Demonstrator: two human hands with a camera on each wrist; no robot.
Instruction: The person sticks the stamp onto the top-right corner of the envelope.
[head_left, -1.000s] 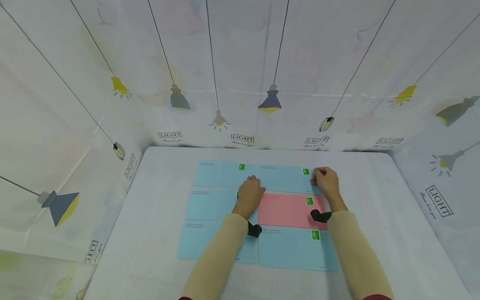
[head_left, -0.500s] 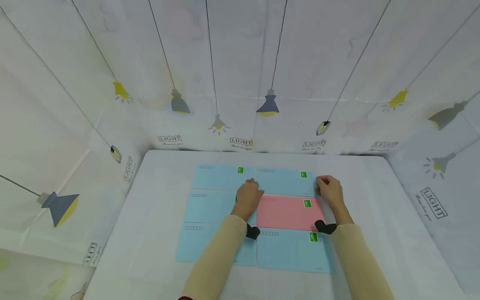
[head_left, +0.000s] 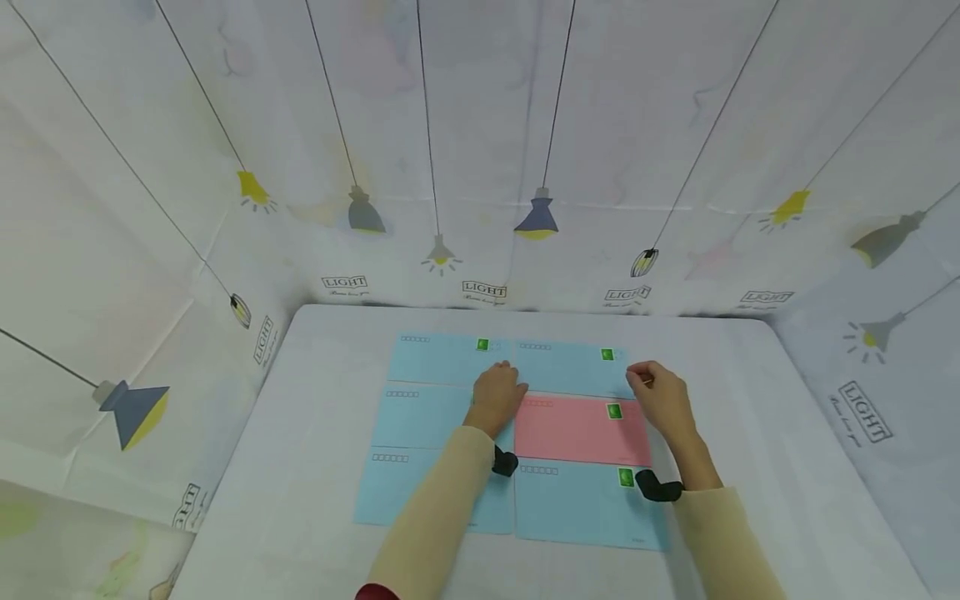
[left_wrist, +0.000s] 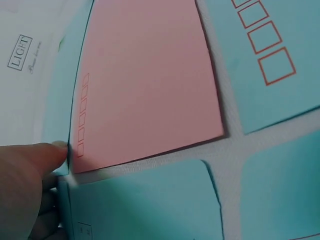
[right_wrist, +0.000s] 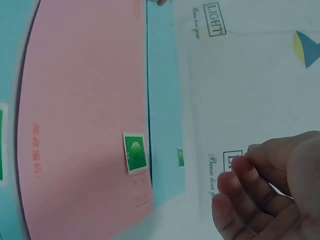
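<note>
Blue envelopes and one pink envelope (head_left: 566, 435) lie flat in two columns. My left hand (head_left: 497, 396) rests where the top left blue envelope (head_left: 435, 358), the middle left blue envelope (head_left: 420, 417) and the pink one meet. Its thumb (left_wrist: 47, 152) touches by the pink envelope's far left corner in the left wrist view; the other fingers are partly hidden. My right hand (head_left: 663, 404) is by the lower right corner of the top right blue envelope (head_left: 562, 371). Loosely curled fingers (right_wrist: 227, 187) and thumb hold nothing visible. Contact with the envelope cannot be told.
A bottom left blue envelope (head_left: 397, 483) and a bottom right blue envelope (head_left: 577, 508) lie nearest me. Green stamps, such as one stamp (head_left: 614, 411), mark the envelopes. The table (head_left: 300, 467) has a white cover and stands against a lamp-patterned backdrop (head_left: 480, 150).
My right hand has drawn back toward me, from the top right envelope's right edge to near its lower right corner. The left hand stays put. The head view has shifted slightly.
</note>
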